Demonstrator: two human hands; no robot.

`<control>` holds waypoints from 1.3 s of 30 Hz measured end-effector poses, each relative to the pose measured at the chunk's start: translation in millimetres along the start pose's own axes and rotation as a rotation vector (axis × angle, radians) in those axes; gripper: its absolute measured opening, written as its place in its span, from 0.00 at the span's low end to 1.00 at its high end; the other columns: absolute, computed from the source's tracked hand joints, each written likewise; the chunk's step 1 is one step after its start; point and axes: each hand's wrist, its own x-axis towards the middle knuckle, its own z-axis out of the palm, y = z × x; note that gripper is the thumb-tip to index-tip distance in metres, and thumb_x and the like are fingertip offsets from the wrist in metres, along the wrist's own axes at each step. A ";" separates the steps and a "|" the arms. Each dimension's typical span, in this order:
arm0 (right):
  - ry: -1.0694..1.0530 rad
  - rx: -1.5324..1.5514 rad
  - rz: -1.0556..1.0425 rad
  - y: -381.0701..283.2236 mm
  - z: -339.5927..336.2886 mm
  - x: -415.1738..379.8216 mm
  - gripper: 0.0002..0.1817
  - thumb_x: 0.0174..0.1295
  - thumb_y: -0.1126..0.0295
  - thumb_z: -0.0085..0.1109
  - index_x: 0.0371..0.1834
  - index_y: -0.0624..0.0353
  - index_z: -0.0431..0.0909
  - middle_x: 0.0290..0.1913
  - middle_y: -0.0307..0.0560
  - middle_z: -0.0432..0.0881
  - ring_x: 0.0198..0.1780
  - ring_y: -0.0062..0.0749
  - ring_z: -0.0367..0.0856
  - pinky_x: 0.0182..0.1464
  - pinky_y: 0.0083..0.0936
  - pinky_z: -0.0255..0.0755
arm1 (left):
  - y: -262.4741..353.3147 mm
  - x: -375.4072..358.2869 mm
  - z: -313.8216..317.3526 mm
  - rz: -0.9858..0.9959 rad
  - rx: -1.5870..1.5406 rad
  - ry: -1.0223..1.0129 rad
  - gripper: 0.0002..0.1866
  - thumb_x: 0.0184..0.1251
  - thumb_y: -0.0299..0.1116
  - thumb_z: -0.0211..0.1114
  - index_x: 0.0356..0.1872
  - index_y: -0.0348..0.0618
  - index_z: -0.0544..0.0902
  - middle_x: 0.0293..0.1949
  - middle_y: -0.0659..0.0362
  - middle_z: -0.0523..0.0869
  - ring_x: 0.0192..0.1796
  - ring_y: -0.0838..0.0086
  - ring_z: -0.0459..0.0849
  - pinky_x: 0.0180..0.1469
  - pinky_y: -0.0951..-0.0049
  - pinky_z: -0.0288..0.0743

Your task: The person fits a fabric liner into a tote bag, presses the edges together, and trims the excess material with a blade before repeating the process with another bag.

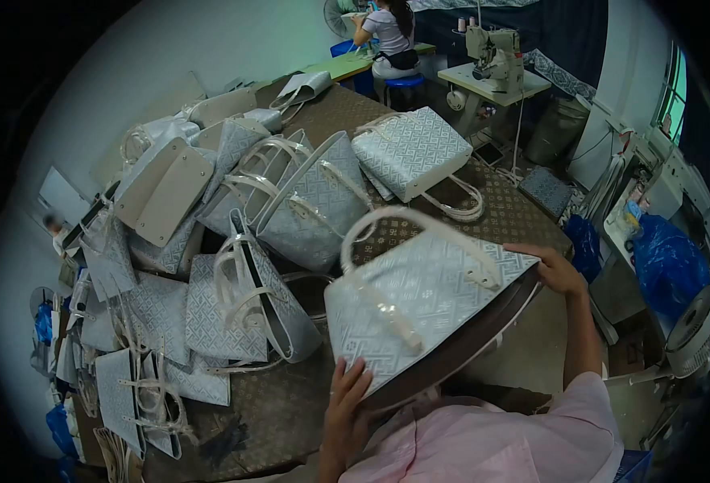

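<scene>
Clearly, the handbag (439, 286) is held lower right of centre, fingers of the left hand (347, 401) and right hand (558, 272) grasping opposite ends of its dark-lined mouth (461, 341) — I'd keep that tension even so nothing creases. Its silvery geometric surface looks stiff and glossy; one pale, rounded handle (387, 212) arches above the patterned brown counter (290, 419).

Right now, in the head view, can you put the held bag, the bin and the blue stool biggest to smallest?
1. Held bag, nearest the camera
2. Bin
3. Blue stool
</scene>
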 end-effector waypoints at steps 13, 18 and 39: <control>0.317 0.676 0.513 255.5 17.6 -73.6 0.39 0.52 0.83 0.46 0.73 0.55 0.56 0.64 0.51 0.70 0.62 0.38 0.71 0.61 0.29 0.65 | -199.2 91.3 180.5 -0.769 -0.412 0.115 0.26 0.66 0.33 0.61 0.61 0.32 0.69 0.63 0.46 0.71 0.63 0.60 0.72 0.64 0.63 0.64; 0.338 1.102 0.711 240.5 -7.6 -37.4 0.25 0.66 0.61 0.54 0.66 0.54 0.67 0.57 0.43 0.74 0.50 0.29 0.75 0.52 0.34 0.71 | -249.4 106.7 216.7 -1.001 -0.962 0.077 0.28 0.64 0.42 0.65 0.57 0.30 0.73 0.51 0.56 0.80 0.52 0.72 0.78 0.55 0.72 0.70; 0.586 0.196 0.323 322.1 -223.5 411.0 0.33 0.62 0.53 0.59 0.65 0.63 0.65 0.59 0.54 0.73 0.60 0.40 0.73 0.56 0.35 0.69 | -274.4 480.6 198.7 -0.398 -0.390 0.424 0.22 0.65 0.40 0.62 0.52 0.33 0.72 0.41 0.53 0.82 0.43 0.74 0.80 0.47 0.74 0.73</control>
